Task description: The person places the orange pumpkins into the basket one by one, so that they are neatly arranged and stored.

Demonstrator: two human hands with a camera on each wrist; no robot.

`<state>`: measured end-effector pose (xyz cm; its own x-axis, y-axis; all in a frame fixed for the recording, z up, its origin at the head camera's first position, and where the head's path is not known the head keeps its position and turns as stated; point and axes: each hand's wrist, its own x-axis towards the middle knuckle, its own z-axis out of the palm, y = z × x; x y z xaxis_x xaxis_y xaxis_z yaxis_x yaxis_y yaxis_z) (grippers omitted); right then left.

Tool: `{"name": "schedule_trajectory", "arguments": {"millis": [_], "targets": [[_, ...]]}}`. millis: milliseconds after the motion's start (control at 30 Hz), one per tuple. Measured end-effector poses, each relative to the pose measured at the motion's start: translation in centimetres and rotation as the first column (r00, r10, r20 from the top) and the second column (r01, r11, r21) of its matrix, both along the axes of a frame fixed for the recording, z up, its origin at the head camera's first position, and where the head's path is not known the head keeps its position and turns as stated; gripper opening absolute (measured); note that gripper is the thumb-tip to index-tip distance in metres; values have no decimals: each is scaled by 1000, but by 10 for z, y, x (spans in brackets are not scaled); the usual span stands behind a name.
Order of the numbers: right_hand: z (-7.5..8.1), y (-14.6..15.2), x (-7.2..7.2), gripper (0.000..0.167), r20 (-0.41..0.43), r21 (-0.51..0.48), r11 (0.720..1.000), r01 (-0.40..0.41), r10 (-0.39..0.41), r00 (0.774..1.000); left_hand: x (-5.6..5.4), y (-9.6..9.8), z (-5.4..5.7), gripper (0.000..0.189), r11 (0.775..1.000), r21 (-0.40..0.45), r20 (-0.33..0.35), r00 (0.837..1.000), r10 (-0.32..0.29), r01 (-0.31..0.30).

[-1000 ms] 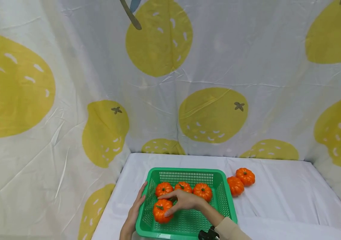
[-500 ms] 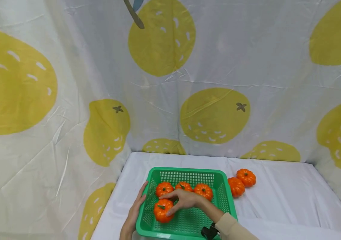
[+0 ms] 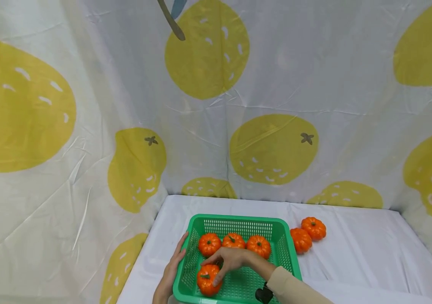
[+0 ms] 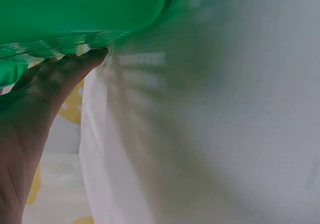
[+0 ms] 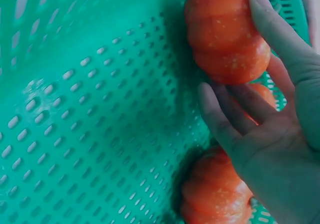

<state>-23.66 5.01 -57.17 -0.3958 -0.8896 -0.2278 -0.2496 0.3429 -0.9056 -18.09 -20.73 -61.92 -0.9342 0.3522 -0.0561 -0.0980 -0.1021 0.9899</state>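
Green mesh walls made up the basket (image 3: 239, 218), set on white cloth (image 3: 360, 249); take its far side as 12 o'clock. At 8 o'clock inside it was the front pumpkin (image 3: 207, 287), held in the right hand (image 3: 232, 258), which reached in from 4 o'clock with its thumb on the pumpkin's 3 o'clock flank and its fingers on the far side. The left hand (image 3: 170, 272) lay at 9 o'clock, fingers nearly straight against the outer wall (steadying it, I judged).

3 more pumpkins sat inside, at 10 (image 3: 209, 244), 12 (image 3: 233, 240) and 2 o'clock (image 3: 259, 245). Outside, between 2 and 3 o'clock, were 2 loose pumpkins (image 3: 301, 240); whether the nearer touched the basket, I could not tell.

The step in hand looked like placing the front pumpkin, though whether its base met the floor was hidden. If so, the next move called for easing thumb and fingers apart gently, then lifting the hand clear of the 10 o'clock neighbour.
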Motion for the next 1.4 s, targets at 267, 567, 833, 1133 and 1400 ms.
{"name": "schedule_trajectory", "arguments": {"millis": [267,567,833,1133,1400], "targets": [[-4,-1,2,61,-68,39,999,-19,22,997,0,1,-1,56,1000,0,-17,1000,11,-11],[-9,2,3,62,-95,27,999,-45,47,994,0,1,-2,57,1000,0,3,1000,7,-7],[-11,5,2,64,-80,-3,998,-64,63,995,0,1,-3,56,1000,-13,2,1000,25,-25],[-10,9,2,68,-66,19,999,-35,37,997,-1,0,-4,56,999,-25,-8,999,45,-46],[-13,2,2,64,-66,-33,999,-29,27,997,-2,-1,-4,57,1000,3,2,1000,25,-25]]}}
